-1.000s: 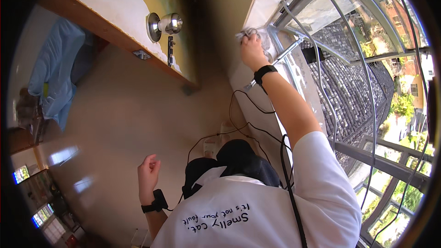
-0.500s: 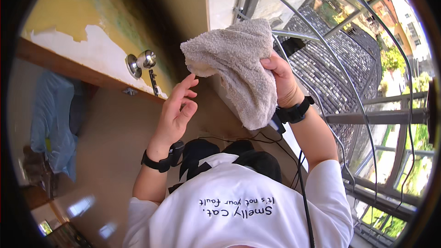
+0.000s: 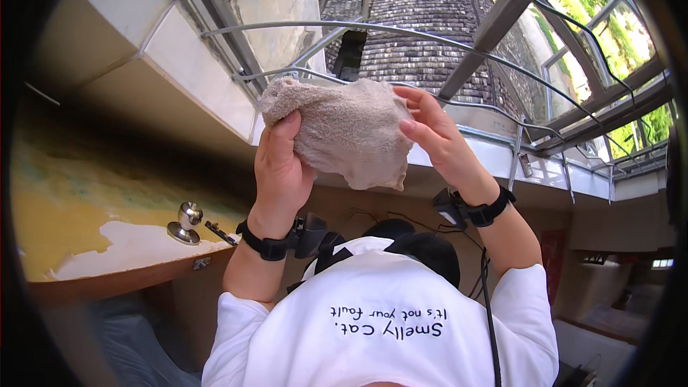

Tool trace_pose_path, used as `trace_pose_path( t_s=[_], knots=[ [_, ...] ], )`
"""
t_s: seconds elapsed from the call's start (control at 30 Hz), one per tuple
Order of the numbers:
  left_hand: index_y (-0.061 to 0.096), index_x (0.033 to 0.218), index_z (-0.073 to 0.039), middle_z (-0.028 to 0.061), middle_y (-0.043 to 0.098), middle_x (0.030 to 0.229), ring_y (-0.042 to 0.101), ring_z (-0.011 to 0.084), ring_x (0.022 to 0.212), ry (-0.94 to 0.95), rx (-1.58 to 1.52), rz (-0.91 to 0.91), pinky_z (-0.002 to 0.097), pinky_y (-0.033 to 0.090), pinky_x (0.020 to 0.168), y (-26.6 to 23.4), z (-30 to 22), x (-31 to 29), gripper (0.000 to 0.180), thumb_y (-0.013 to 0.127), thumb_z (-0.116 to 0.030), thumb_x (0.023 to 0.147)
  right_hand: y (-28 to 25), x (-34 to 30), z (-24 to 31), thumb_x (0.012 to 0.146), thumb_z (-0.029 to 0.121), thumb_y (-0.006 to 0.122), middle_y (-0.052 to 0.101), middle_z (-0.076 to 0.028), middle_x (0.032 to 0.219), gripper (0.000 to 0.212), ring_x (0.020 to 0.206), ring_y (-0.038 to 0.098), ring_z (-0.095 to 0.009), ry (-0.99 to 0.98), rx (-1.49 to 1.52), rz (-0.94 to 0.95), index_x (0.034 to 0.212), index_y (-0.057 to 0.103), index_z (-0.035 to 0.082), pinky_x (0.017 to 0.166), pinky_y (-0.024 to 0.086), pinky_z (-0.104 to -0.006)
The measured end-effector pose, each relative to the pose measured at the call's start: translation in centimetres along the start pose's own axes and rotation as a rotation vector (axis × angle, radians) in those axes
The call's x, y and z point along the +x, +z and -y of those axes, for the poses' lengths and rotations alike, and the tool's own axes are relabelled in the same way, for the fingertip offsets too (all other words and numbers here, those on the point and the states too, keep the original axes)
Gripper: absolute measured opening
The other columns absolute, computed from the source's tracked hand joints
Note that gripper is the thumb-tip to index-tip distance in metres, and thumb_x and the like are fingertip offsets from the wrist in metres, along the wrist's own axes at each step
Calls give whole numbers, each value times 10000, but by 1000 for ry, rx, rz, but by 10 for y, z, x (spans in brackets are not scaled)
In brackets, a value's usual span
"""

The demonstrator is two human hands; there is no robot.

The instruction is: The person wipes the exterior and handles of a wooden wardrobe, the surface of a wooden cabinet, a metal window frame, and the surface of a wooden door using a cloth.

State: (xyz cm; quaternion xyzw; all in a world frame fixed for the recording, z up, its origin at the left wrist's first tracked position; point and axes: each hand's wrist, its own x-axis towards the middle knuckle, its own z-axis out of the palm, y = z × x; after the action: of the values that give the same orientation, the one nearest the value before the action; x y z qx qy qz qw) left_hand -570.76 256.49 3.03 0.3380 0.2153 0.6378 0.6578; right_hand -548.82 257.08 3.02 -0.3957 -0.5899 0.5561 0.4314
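A greyish-beige terry towel [image 3: 351, 129], loosely folded, is held up between my two hands before the window bars. My left hand [image 3: 281, 161] grips its left end, with the thumb pressed on the front and the other fingers hidden behind the cloth. At the right edge, my right hand [image 3: 441, 136] has thumb and fingers closed on the towel's side. The lower edge of the towel hangs uneven. Each wrist wears a black band with a small dark device.
Metal window bars [image 3: 401, 31] and a white sill [image 3: 494, 147] stand just beyond the towel; a tiled roof [image 3: 423, 21] lies outside. To the left is a yellow, peeling door [image 3: 107, 222] with a round metal knob [image 3: 189, 216]. A black cable [image 3: 489, 315] runs down my shirt.
My view has turned right toward the window, so the door now sits lower left. My left hand, free before, has taken hold of the towel's left end.
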Motion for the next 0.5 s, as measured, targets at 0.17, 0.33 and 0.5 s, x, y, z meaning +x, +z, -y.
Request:
trace_pose_path(
  t_s=[0.17, 0.33, 0.5],
  knots=[
    [496, 1188, -43, 91, 572, 1139, 538, 223, 1066, -166, -95, 232, 390, 414, 933, 49, 21, 21, 392, 463, -338, 931, -30, -30, 11, 746, 190, 697, 417, -156, 1308, 714, 1216, 396, -245, -380, -369, -12, 1348, 342, 43, 1024, 288, -369],
    [479, 1159, 16, 132, 600, 1077, 596, 224, 983, -280, 172, 365, 367, 453, 886, 86, 35, 52, 366, 416, -276, 947, -76, -62, 15, 749, 96, 633, 568, -124, 1106, 552, 965, 563, -162, -15, 488, 34, 1245, 423, -25, 859, 454, -286],
    [499, 1073, -17, 121, 590, 1079, 535, 109, 895, 281, 942, 256, 252, 420, 813, 60, 10, 102, 241, 556, -139, 872, -178, -103, 35, 779, 198, 522, 578, -154, 1079, 464, 963, 586, -252, -314, 793, -328, 1179, 469, -30, 869, 484, -330]
  ],
)
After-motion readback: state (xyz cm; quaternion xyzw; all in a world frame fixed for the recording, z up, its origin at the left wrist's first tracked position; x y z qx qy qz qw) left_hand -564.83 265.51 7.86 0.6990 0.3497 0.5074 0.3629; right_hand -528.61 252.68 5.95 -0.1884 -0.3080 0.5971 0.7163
